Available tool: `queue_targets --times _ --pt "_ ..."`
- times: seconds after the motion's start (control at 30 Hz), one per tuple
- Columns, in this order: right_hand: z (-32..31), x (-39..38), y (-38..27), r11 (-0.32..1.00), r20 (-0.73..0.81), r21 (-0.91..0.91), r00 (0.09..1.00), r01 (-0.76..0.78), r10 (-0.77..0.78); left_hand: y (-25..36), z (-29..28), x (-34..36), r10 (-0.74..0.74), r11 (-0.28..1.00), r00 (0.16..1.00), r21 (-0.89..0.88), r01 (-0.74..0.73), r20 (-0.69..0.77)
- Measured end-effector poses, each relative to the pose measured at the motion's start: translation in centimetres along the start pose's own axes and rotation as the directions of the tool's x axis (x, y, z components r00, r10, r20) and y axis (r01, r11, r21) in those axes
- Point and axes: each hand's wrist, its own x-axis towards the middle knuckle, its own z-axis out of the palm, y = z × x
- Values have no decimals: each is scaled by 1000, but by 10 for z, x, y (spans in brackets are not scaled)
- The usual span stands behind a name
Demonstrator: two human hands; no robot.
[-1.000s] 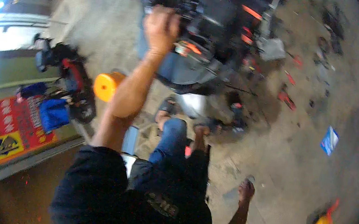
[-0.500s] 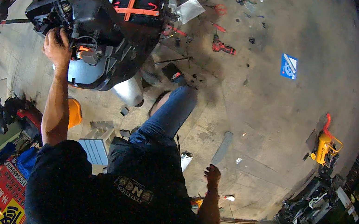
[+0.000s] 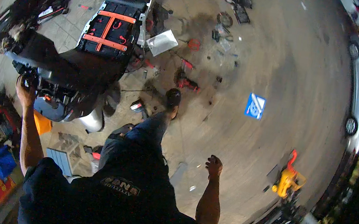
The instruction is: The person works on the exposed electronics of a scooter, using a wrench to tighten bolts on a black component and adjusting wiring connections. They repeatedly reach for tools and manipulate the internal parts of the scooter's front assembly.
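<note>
A partly stripped scooter (image 3: pixel 69 64) stands at the upper left, its dark front housing exposed. Against the left edge of that housing is my left hand (image 3: pixel 26 90), fingers bent around a dark part too shadowed to name. Beside it, wiring and a small orange piece (image 3: pixel 48 98) show inside the housing. My right hand (image 3: pixel 214 166) hangs over the floor on the right, its fingers loosely curled but apart and holding nothing. Farther back on the scooter lies a black battery pack (image 3: pixel 105 30) under orange straps.
On the floor lie a red cordless drill (image 3: pixel 187 84), a clear plastic bag (image 3: pixel 162 42) and a blue-and-white sheet (image 3: pixel 255 106). A grey-blue stool (image 3: pixel 60 161) stands near my left side. To the right is a yellow machine (image 3: pixel 288 181); a car (image 3: pixel 356 98) is parked beyond.
My view has shifted, and my leg now reaches forward with the shoe showing. My left hand stays at the scooter's front housing; my right hand remains free.
</note>
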Motion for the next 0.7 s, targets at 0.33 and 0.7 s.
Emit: queue_targets --times 0.33,0.7 --pt "104 126 -277 847 188 -359 919 392 -345 -1 -12 -8 -378 924 917 109 366 124" --pt "243 310 -423 181 416 -881 898 438 -145 88 -86 -90 -629 773 755 -45 633 -184"
